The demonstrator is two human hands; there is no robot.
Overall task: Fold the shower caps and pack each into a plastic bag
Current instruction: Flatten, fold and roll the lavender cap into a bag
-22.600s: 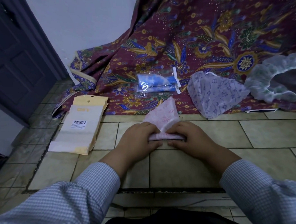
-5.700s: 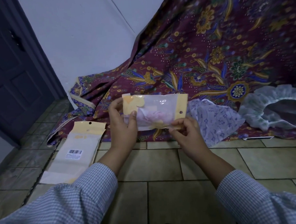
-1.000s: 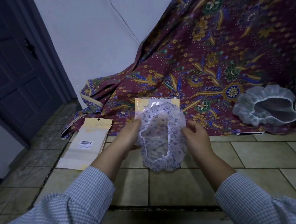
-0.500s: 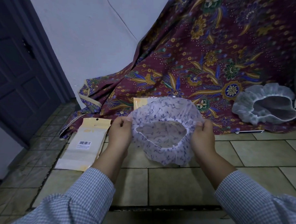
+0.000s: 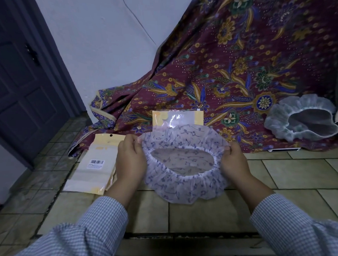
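Patterned shower cap [image 5: 187,181] stretched open above the floor in front of the packed bag [image 5: 178,118], left hand [image 5: 130,160] and right hand [image 5: 233,161] gripping its elastic rim; risk of snap-back if one grip slips.

Cap [image 5: 185,184] between hands, bag [image 5: 178,118] behind

Two frilly elastic-rimmed plastic shower caps show, a white one with purple notes [image 5: 185,177] stretched between the two hands and a plain white one [image 5: 302,119] far right of the right hand, plus two yellow-edged clear plastic bags, one [image 5: 177,118] just beyond the hands and one [image 5: 94,165] beside the left hand.
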